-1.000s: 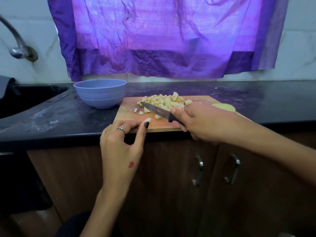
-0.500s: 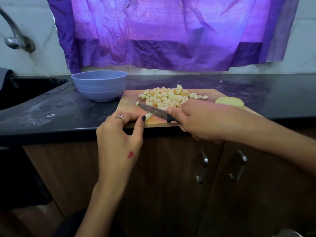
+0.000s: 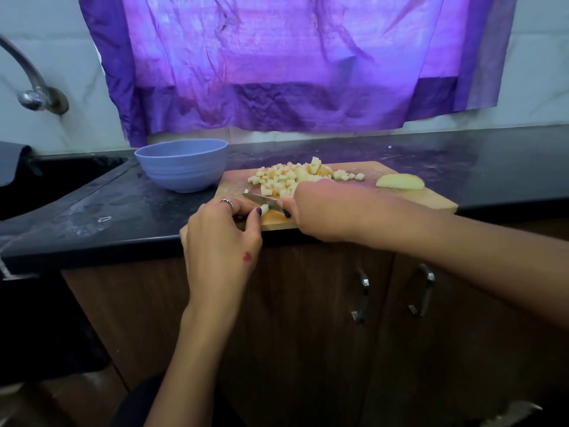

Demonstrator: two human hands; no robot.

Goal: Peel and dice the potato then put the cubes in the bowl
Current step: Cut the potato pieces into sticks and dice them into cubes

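My left hand [image 3: 220,241] has closed in to pinch the small potato strip [image 3: 264,208] at the wooden board's [image 3: 400,200] near edge, right hand [image 3: 320,208] gripping the black-handled knife [image 3: 264,201] lower now, so dicing goes on, blue plastic bowl [image 3: 181,164] waiting.

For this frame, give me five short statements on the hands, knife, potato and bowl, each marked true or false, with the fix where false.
1. The right hand grips the knife. True.
2. The left hand holds the bowl. False: it pinches a small potato piece at the near edge of the cutting board; the bowl stands apart on the counter.
3. A heap of potato cubes lies on the board. True.
4. The bowl stands to the right of the board. False: it stands to the left.
5. The whole potato is diced. False: an uncut potato wedge lies at the board's right end.
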